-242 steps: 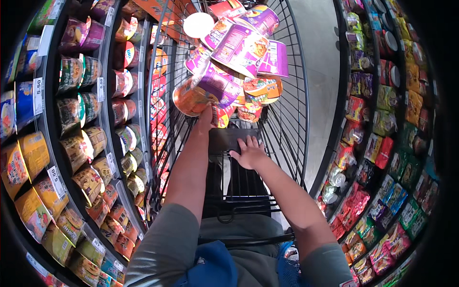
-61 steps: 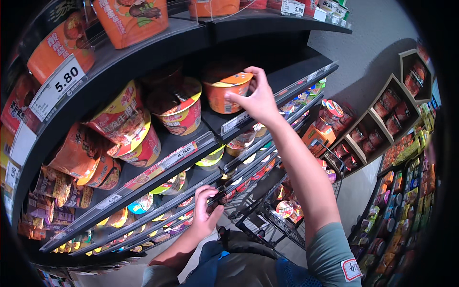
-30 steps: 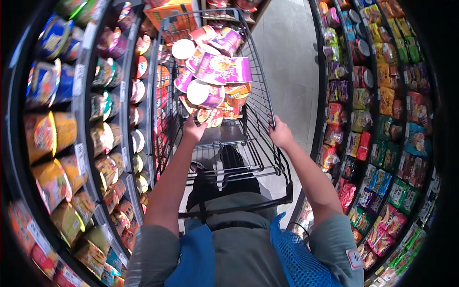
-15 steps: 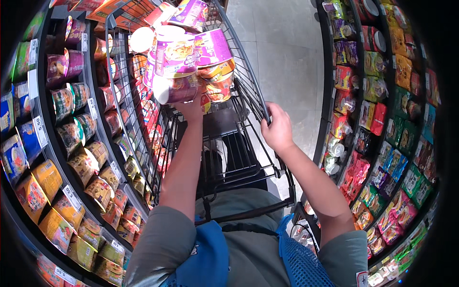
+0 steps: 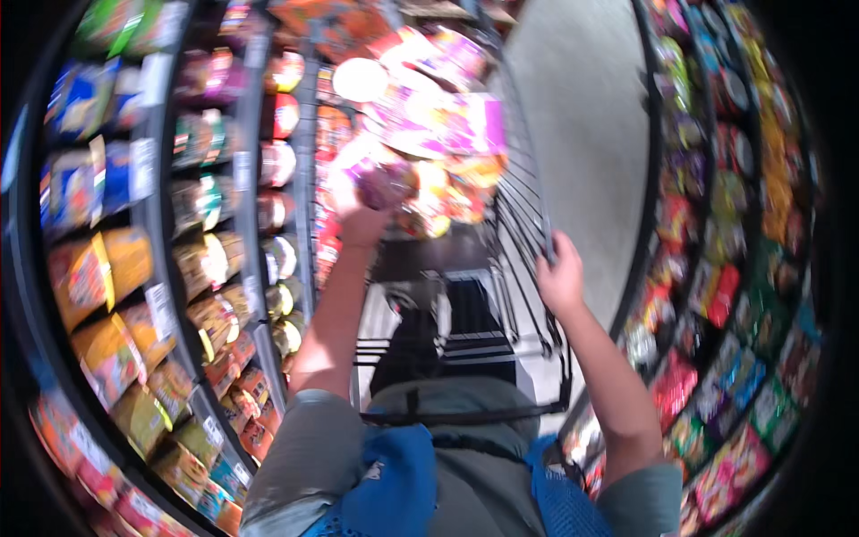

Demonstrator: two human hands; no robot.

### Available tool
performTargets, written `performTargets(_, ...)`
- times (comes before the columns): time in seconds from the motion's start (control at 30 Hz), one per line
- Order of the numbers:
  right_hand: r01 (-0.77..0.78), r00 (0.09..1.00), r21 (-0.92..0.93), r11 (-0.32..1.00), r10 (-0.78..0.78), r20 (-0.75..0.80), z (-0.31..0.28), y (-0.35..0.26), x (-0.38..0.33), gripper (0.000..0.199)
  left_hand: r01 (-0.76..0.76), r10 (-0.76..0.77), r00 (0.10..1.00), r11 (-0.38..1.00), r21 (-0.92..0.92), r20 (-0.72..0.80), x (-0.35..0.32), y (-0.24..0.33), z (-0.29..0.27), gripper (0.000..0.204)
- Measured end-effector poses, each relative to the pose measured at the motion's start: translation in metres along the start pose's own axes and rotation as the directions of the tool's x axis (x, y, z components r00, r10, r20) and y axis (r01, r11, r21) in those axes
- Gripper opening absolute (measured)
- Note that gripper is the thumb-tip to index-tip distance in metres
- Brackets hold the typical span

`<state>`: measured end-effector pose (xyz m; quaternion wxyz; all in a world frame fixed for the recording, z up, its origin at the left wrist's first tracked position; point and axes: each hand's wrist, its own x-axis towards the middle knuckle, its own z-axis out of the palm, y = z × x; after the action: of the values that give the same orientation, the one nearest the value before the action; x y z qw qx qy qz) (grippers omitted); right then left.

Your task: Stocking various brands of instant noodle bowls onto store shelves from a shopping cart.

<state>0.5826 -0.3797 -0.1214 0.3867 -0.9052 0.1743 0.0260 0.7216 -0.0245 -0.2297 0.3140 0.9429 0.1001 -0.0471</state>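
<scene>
My left hand (image 5: 362,224) reaches into the front of the shopping cart (image 5: 544,215) and is closed round a purple instant noodle cup (image 5: 386,184). Strong glare and motion blur wash out part of the cup and my fingers. Just beyond it, a pile of purple, orange and red noodle cups and tubs (image 5: 485,125) sits in the basket, with a round white lid (image 5: 360,80) at its left. My right hand (image 5: 561,276) grips the cart's right side rim, its fingers wrapped round the bar.
Shelves on the left (image 5: 163,224) hold rows of noodle cups and bowls, close beside the cart. On the right, shelves (image 5: 658,179) carry bagged noodles in many colours. Grey floor (image 5: 573,107) runs between the cart and the right shelves. The cart handle (image 5: 474,414) crosses before my waist.
The view has turned, so cart and shelves sit differently and look blurred. My left hand still holds the noodle cup, now tilted differently. My right hand stays on the rim.
</scene>
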Motion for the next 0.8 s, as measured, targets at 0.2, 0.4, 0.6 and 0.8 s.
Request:
performTargets(0.2,-0.079,0.996,-0.121,0.99,0.084,0.035,0.0,0.004,-0.006,0.037,-0.647,0.677,0.721,0.734,0.205,-0.15,0.004,-0.004,-0.035,0.098)
performTargets(0.4,-0.136,0.99,-0.039,0.99,0.135,-0.025,-0.016,0.028,-0.015,0.02,-0.181,0.212,0.976,0.921,-0.345,0.054,-0.065,0.045,-0.125,0.094)
performTargets(0.6,-0.161,0.985,-0.14,0.977,0.151,-0.08,-0.037,0.03,-0.028,0.019,0.195,0.139,0.932,0.585,-0.787,0.334,-0.108,0.053,-0.263,0.067)
performTargets(0.8,-0.189,0.981,-0.241,0.952,0.174,-0.084,-0.059,0.051,-0.027,0.021,-0.057,0.13,0.991,0.288,-0.956,-0.02,-0.057,0.174,-0.439,0.065)
